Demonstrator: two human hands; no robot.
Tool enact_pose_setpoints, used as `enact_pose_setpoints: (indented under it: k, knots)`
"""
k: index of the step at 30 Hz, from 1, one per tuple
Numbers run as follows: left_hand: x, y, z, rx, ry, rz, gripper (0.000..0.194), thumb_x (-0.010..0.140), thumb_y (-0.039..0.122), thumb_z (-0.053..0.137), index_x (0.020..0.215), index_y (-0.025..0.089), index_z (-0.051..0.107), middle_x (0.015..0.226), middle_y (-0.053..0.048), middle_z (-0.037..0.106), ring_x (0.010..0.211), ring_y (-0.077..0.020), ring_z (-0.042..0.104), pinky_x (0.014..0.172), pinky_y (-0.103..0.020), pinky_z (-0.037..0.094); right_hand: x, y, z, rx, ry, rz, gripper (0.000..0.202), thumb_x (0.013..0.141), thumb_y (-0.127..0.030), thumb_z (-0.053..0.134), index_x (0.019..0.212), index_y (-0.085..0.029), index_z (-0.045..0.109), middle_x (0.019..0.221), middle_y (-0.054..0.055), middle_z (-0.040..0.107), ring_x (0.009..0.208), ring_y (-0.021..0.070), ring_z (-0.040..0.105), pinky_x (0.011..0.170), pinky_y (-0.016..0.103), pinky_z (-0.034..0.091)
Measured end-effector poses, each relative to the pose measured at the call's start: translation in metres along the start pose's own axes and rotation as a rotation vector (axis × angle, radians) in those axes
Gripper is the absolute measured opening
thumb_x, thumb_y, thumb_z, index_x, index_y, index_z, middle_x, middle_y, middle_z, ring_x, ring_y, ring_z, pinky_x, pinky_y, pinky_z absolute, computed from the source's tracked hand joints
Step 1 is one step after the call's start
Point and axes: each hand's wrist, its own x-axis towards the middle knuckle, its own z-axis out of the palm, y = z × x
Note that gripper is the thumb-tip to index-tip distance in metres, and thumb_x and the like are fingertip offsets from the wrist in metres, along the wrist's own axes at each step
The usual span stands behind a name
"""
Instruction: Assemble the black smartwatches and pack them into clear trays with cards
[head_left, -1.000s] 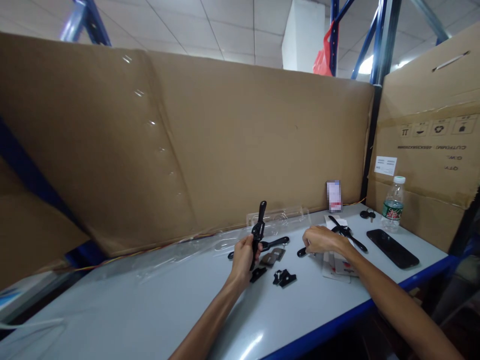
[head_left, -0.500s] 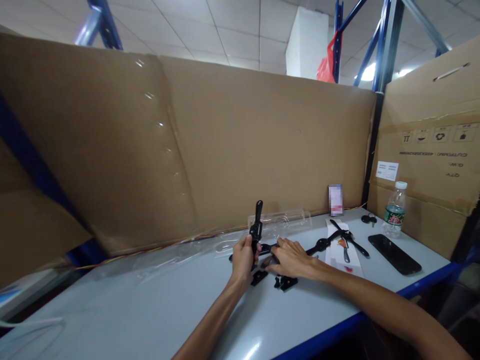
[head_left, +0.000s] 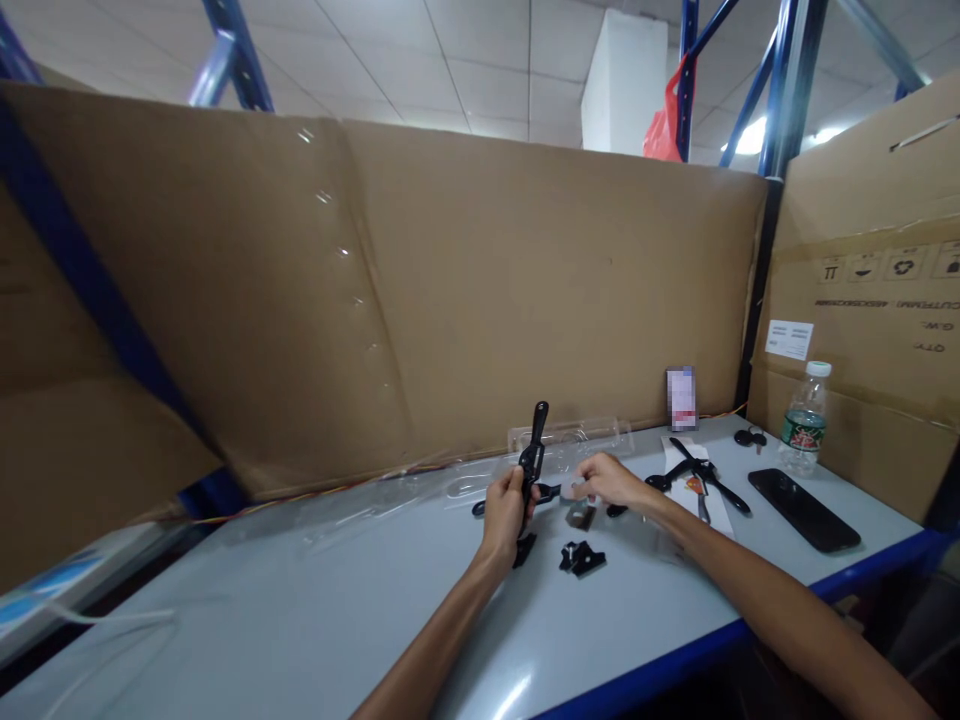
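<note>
1. Black tool is standing nearly upright in my remote view, above the desk; its long axis is running up and down, the top handle leaning slightly right. My left hand is the nearer one, its fingers closing round the lower part.

2. My right hand is hanging to the right of the tool, near but apart, its fingertips pointing left. I am judging that this sideways gap matters most.

3. Grey plate is apparently sitting pinched between those right fingertips, on the side facing the tool; I am not managing to make out its exact angle.

4. Loose plate is lying on the desk just under the right fingers, and small black parts are resting nearer to me.
</note>
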Motion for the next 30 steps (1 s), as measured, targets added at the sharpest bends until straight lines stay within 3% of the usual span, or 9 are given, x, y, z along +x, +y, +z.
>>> enact_pose_setpoints:
  k: [3,6,12,17,23,30]
  knots:
    - [-0.001,0.0,0.001,-0.001,-0.032,-0.001,0.044,0.073,0.062,0.058,0.068,0.019,0.055,0.05,0.003,0.054,0.037,-0.0071,0.036,0.036,-0.02,0.026,-0.003,0.005,-0.013,0.226,-0.067,0.017,0.024,0.086,-0.038,0.067,0.084,-0.018,0.054,0.057,-0.003,0.064,0.047,0.0131,0.062,0.039,0.018,0.04]
    - [-0.003,0.002,0.002,-0.024,-0.077,0.015,0.045,0.072,0.063,0.059,0.074,0.018,0.057,0.05,0.003,0.055,0.037,-0.0071,0.036,0.036,-0.02,0.026,-0.006,0.004,-0.019,0.362,-0.146,0.016,0.03,0.088,-0.044,0.066,0.092,-0.02,0.049,0.061,0.0,0.069,0.045,0.0142,0.064,0.041,0.019,0.047]
    - [-0.01,0.007,0.007,-0.057,-0.145,-0.035,0.046,0.07,0.063,0.061,0.077,0.018,0.054,0.049,0.006,0.052,0.035,-0.0058,0.033,0.035,-0.019,0.023,-0.009,-0.005,-0.02,0.417,-0.02,-0.096,0.033,0.077,-0.042,0.077,0.084,-0.019,0.056,0.049,-0.006,0.057,0.036,0.0082,0.048,0.035,0.017,0.038]
    - [-0.014,0.009,0.008,-0.095,-0.19,-0.057,0.046,0.068,0.062,0.064,0.078,0.02,0.051,0.048,0.008,0.048,0.034,-0.0049,0.029,0.034,-0.018,0.018,-0.007,-0.002,-0.014,0.427,0.039,-0.167,0.041,0.069,-0.044,0.08,0.065,-0.02,0.048,0.043,-0.011,0.042,0.035,0.0052,0.036,0.033,0.018,0.033]
    - [-0.014,0.004,0.009,-0.053,-0.225,-0.044,0.045,0.073,0.063,0.062,0.072,0.021,0.047,0.049,0.006,0.049,0.034,-0.0049,0.03,0.033,-0.018,0.018,-0.005,0.001,-0.008,0.423,-0.06,-0.153,0.043,0.074,-0.055,0.075,0.077,-0.02,0.049,0.049,-0.008,0.056,0.034,0.0091,0.048,0.034,0.02,0.04]
    - [-0.018,0.003,0.011,0.056,-0.263,0.016,0.049,0.079,0.069,0.055,0.072,0.021,0.05,0.051,0.004,0.052,0.035,-0.0064,0.033,0.035,-0.019,0.022,-0.008,-0.001,-0.008,0.463,-0.134,-0.16,0.034,0.07,-0.041,0.077,0.078,-0.018,0.055,0.055,-0.005,0.059,0.041,0.0103,0.054,0.039,0.021,0.047]
